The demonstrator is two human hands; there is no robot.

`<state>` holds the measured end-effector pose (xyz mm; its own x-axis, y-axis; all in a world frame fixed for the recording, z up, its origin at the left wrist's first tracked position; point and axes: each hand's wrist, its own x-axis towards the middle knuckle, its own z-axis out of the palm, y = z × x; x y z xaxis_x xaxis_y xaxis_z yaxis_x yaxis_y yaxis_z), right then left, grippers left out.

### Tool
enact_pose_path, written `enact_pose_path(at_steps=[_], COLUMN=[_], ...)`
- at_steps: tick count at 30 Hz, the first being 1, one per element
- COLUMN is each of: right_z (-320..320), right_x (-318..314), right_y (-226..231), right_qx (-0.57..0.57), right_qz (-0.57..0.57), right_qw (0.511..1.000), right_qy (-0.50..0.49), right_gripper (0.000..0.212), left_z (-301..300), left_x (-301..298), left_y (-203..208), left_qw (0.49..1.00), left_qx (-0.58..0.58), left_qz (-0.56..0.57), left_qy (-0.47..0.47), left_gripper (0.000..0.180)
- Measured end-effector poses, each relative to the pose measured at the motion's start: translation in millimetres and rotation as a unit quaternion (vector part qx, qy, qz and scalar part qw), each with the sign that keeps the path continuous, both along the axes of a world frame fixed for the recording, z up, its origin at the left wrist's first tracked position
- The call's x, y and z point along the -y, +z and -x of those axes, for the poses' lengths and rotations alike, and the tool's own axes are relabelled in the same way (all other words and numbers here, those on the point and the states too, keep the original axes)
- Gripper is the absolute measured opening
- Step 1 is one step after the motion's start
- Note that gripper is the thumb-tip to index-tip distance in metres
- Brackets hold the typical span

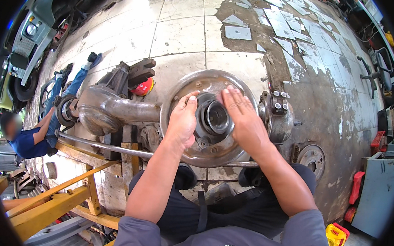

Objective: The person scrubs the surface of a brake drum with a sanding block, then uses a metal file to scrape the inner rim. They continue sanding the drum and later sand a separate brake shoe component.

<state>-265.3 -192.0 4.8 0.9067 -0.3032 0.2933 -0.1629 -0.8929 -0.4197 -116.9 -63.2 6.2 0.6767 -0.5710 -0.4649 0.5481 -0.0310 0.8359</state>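
Observation:
In front of me a round steel brake backing plate (181, 154) stands at the end of an axle housing (134, 110). At its middle sits a dark wheel hub (217, 118) with an open round bore. My left hand (183, 121) is at the hub's left edge, thumb and forefinger close together on it, the other fingers mostly hidden. Across the hub's upper right side lies my right hand (244, 117), its fingers stretched out and their tips slightly blurred. The bulky differential casing (99, 109) is to the left on the same axle.
A long metal rod (105, 146) runs below the axle. Yellow beams (51, 213) form a frame at lower left. A brake caliper (276, 114) and a flat disc (311, 161) are at right. A person (29, 135) sits far left. Broken tiles (238, 33) lie ahead.

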Motion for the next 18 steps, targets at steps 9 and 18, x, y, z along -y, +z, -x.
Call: enact_pose_path(at_steps=[9, 18], right_z=[-2.4, -2.9], right_x=[-2.3, 1.2], right_y=[3.6, -5.2], right_qx=[0.004, -0.005], right_qz=[0.007, 0.0], right_qw=[1.0, 1.0], right_qy=[0.003, 0.01], right_gripper=[0.059, 0.058], left_z=[-1.1, 4.0], left_x=[-1.2, 1.4], left_y=[0.0, 6.0], left_qw=[0.999, 1.0], left_qx=[-0.026, -0.025], left_qz=[0.02, 0.003], left_qy=[-0.002, 0.01], left_gripper=[0.032, 0.032])
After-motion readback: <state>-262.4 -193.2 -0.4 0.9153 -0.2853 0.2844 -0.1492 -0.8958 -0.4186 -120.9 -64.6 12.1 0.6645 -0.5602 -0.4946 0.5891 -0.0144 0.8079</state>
